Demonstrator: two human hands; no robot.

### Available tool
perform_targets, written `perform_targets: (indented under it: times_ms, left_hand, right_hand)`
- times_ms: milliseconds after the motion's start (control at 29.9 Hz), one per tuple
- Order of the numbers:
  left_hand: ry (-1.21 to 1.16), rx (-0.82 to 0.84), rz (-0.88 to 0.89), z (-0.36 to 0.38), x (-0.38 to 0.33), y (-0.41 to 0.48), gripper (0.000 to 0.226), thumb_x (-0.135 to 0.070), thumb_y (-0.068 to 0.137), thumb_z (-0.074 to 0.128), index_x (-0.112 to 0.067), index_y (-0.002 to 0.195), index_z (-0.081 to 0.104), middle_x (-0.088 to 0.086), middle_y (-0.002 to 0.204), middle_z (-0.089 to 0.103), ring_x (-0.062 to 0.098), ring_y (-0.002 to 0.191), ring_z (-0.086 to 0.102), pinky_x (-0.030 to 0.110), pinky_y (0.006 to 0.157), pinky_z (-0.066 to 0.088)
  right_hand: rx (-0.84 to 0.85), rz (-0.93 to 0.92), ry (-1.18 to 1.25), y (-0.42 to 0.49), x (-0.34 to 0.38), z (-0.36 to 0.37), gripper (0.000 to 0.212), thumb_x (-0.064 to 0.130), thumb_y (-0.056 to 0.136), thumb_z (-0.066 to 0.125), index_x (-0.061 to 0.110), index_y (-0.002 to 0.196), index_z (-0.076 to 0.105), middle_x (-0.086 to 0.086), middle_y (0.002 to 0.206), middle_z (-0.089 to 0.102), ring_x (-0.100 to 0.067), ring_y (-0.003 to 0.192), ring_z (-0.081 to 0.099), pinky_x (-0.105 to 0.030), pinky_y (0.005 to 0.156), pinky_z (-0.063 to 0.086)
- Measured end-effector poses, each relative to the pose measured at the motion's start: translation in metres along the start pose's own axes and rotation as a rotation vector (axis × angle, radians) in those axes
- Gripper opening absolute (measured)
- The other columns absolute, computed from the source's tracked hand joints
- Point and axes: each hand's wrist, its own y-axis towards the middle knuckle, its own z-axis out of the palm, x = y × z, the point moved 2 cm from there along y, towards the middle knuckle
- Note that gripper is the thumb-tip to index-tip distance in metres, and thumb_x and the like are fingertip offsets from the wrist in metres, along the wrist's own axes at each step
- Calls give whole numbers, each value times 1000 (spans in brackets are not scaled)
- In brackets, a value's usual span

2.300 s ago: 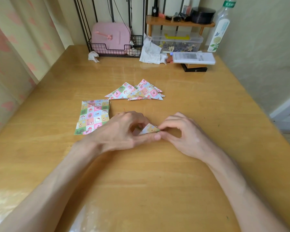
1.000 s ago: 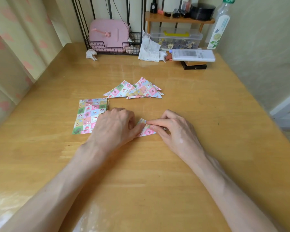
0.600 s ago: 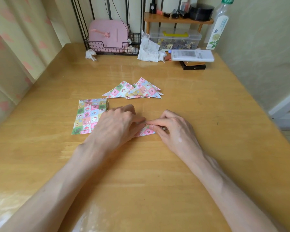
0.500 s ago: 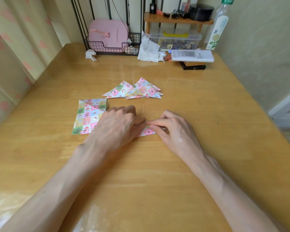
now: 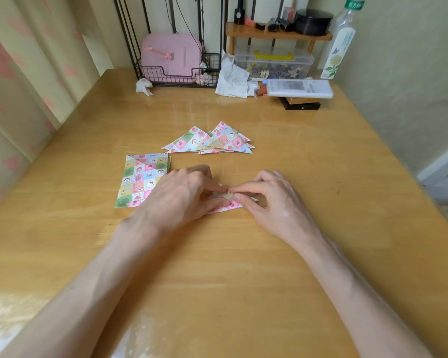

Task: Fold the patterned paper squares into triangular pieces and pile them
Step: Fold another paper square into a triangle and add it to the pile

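Note:
A small folded piece of patterned paper [image 5: 228, 204] lies on the wooden table [image 5: 243, 267], mostly hidden under my fingers. My left hand [image 5: 184, 195] covers its left part with fingers curled, pinching it. My right hand [image 5: 272, 200] pinches its right part between thumb and forefinger. The fingertips of both hands meet over the paper. A stack of unfolded patterned squares [image 5: 140, 178] lies just left of my left hand. Behind both hands sits a loose pile of folded triangles [image 5: 217, 140].
At the table's back edge stand a black wire basket with a pink case [image 5: 172, 58], crumpled tissues [image 5: 232, 78], a clear plastic box [image 5: 273, 64], a white flat device [image 5: 299, 87] and a tall bottle [image 5: 340, 45]. A curtain hangs at left.
The paper, held up slightly at first, now lies flat on the table. My fingertips have drawn closer together over it; the hands have barely shifted in the last half second.

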Motion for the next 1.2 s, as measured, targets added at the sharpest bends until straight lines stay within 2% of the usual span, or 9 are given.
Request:
perform_targets:
  times_ms: [100, 234, 535, 702, 903, 1003, 1070, 1137, 1204]
  left_hand:
    - [27, 9, -25, 0, 1, 1, 55, -80, 79, 47, -48, 117, 72, -15, 89, 49, 20, 72, 58, 30, 63, 32]
    - [54, 10, -45, 0, 0, 1, 47, -76, 82, 54, -50, 118, 70, -15, 89, 49, 21, 79, 63, 30, 64, 35]
    - [41, 1, -70, 0, 2, 1, 48, -78, 80, 54, -51, 116, 71, -16, 81, 47, 11, 69, 47, 30, 64, 35]
    - [-3, 7, -85, 0, 4, 0, 62, -85, 72, 41, -51, 114, 72, -15, 81, 52, 10, 69, 51, 31, 64, 41]
    - [-11, -8, -65, 2, 4, 0, 57, -83, 75, 46, -50, 113, 73, -14, 80, 54, 10, 66, 46, 30, 62, 38]
    - [-73, -42, -72, 3, 3, 0, 52, -80, 79, 49, -45, 105, 77, -13, 80, 56, 11, 66, 50, 31, 60, 35]
    - [-66, -109, -106, 6, -3, 1, 48, -75, 87, 49, -36, 86, 78, -11, 78, 55, 16, 66, 55, 33, 58, 35]
    - [-27, -175, -151, 11, -13, 2, 56, -78, 84, 47, -26, 71, 64, -9, 73, 56, 21, 66, 58, 32, 56, 36]
    - [6, -234, -146, 17, -22, 3, 56, -83, 76, 53, -27, 72, 55, -9, 74, 59, 24, 68, 62, 31, 58, 36]
  right_hand:
    - [-80, 34, -78, -2, -8, -4, 37, 54, 87, 72, 38, 121, 73, 12, 104, 55, -13, 108, 45, -35, 97, 40]
    - [-56, 185, -136, -4, -12, -3, 51, 69, 82, 66, 43, 126, 65, 13, 121, 48, -13, 123, 35, -30, 99, 26]
    - [-14, 274, -132, -2, -13, -4, 34, 54, 91, 66, 44, 124, 62, 10, 127, 43, -15, 127, 31, -25, 96, 20]
    - [-3, 285, -128, -2, -12, -6, 37, 53, 90, 67, 44, 126, 61, 10, 129, 43, -14, 127, 29, -23, 95, 18]
    - [-11, 281, -141, -4, -12, -7, 38, 53, 90, 67, 42, 126, 62, 9, 128, 43, -15, 126, 31, -22, 96, 19]
    - [-5, 280, -151, -4, -11, -7, 37, 53, 91, 66, 43, 126, 61, 9, 129, 43, -16, 127, 33, -23, 96, 20]
    - [-5, 284, -149, -4, -11, -7, 37, 54, 91, 66, 43, 126, 61, 9, 130, 42, -16, 127, 33, -24, 97, 20]
    - [-4, 285, -149, -4, -12, -6, 36, 54, 92, 65, 44, 126, 61, 10, 129, 42, -15, 126, 33, -25, 98, 21]
    - [-15, 278, -152, -5, -12, -5, 36, 54, 92, 64, 44, 126, 60, 10, 128, 41, -14, 126, 33, -26, 99, 23]
